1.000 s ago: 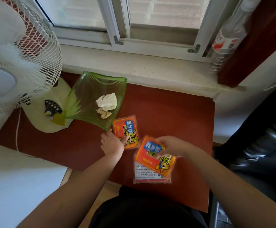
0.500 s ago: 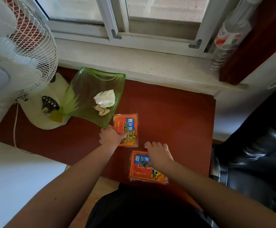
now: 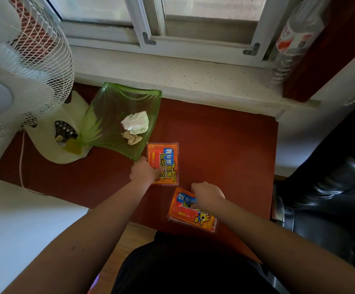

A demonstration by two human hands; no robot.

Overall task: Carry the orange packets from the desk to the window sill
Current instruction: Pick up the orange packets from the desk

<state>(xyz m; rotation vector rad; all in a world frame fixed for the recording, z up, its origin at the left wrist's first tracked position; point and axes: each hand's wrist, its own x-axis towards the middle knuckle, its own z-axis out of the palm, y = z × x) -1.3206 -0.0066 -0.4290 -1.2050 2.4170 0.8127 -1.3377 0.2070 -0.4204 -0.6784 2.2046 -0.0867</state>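
Red-brown surface (image 3: 225, 145) sits under a pale stone window sill (image 3: 172, 73), with a white fan (image 3: 19, 81) and a green glass dish (image 3: 108, 115) at left. Left hand (image 3: 143, 171) presses fingers on the upper orange packet (image 3: 165, 162) beside the dish. Right hand (image 3: 207, 196), fingers curled, rests on the lower orange packet (image 3: 185, 213); whether it grips, I cannot tell.

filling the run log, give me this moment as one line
left hand on far orange packet | right hand on near orange packet | both on desk | window sill bare
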